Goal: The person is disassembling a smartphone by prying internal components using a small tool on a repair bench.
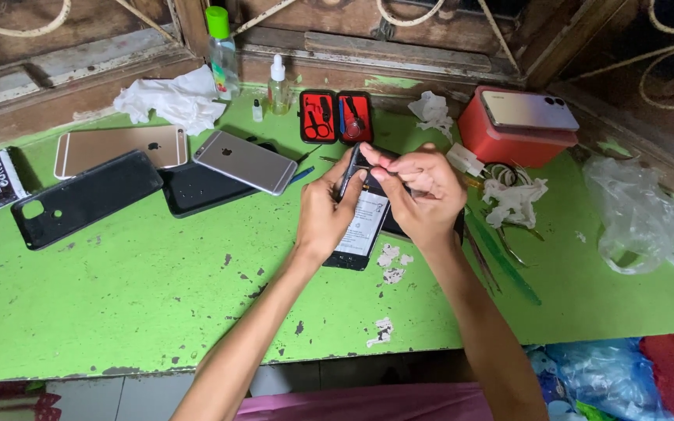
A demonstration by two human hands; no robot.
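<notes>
We see the scene in soft, even daylight with no harsh glare. The green desk [118, 296] is brightly lit, while the wooden frame along the top of the frame sits darker. Faint shadows fall beneath the forearms and the left hand [325, 214]. The silver phone [245, 161] left of centre shows a mild sheen. The desk's edges bow slightly from wide-angle distortion. Focus is fairly sharp throughout, with fine detail a little soft.

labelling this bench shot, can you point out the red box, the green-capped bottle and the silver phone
red box [509, 144], head view, on its front wall
green-capped bottle [222, 56], head view, on its clear body
silver phone [245, 161], head view, on the middle of its back
</notes>
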